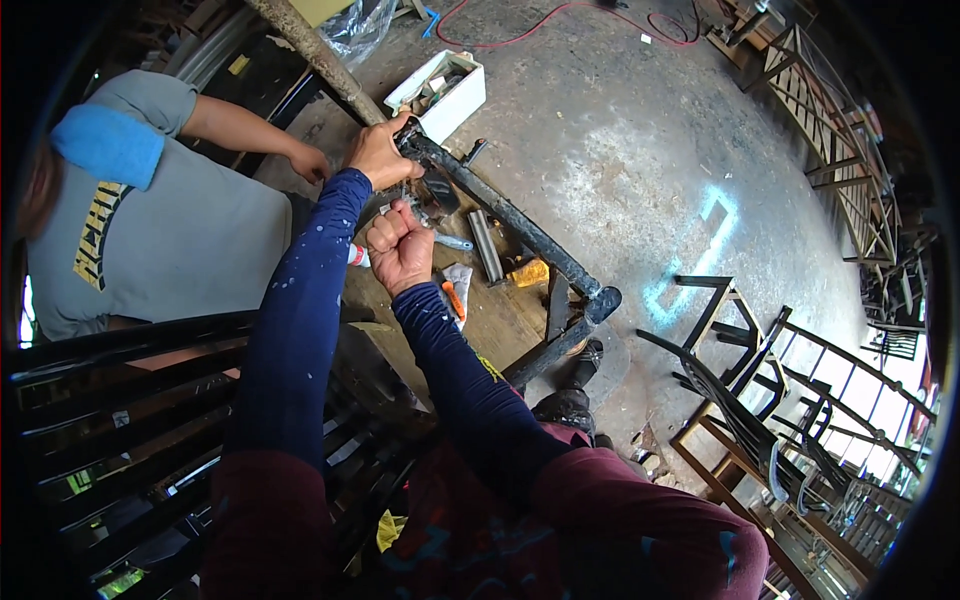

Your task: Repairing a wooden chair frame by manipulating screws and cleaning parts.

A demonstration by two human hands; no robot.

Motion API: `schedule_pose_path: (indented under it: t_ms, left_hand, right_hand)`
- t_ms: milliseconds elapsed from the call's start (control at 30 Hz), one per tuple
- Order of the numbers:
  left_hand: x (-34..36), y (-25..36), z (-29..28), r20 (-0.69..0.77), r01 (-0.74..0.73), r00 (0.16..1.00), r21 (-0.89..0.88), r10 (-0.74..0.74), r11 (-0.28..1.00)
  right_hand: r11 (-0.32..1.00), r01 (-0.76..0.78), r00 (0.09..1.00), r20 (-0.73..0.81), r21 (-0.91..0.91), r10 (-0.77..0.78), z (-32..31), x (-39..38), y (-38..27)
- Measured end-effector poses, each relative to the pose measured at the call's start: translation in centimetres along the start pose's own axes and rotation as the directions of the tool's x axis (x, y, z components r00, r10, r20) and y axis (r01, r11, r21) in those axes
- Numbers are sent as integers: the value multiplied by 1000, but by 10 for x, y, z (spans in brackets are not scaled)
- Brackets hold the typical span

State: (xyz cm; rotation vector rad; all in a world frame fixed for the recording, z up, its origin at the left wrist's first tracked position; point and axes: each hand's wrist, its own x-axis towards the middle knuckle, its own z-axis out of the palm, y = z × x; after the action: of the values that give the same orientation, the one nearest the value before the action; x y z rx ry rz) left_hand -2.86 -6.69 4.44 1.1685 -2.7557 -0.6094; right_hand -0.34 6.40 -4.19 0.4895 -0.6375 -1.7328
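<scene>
My left hand (376, 160) is closed around the corner of a black, worn tubular frame (510, 215), at the end nearest the rusty pole. Just below it my right hand (400, 250) makes a fist with the thumb on top; what it holds, if anything, is hidden. A dark flat piece (439, 192) lies close to both hands. Beneath them is a wooden board (490, 325) inside the frame. On it are a grey metal bar (486, 247), a blue-handled tool (453, 241), a yellow object (530, 273) and an orange-handled tool (454, 300).
A person in a grey shirt (180, 250) bends close on the left, one hand near the frame. A rusty pole (315, 50) slants in from above. Behind the frame stands a white box (455, 100) of scraps. Black slatted furniture (140, 400) and chair frames (740, 370) flank me.
</scene>
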Motion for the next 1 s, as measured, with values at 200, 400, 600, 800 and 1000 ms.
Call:
schedule_pose_path:
  t_ms: [200,400,600,800,1000]
  left_hand:
    - [-7,-1,-2,-7,33,999,42,-32,999]
    - [-3,9,2,17,76,997,41,-76,996]
    - [-9,7,1,3,66,998,17,-66,998]
    - [-4,3,-2,-25,20,999,25,-20,999]
    - [-10,3,-6,6,49,999,-5,-49,999]
  right_hand:
    - [646,201,857,-187,-736,-480,4,3,22]
    - [-151,243,620,273,-958,-736,-15,13,16]
    - [-688,41,486,616,-724,-619,-13,7,22]
    - [709,107,957,-120,-697,-263,-1,-1,0]
    - [866,14,981,-160,-500,-108,-2,-11,-5]
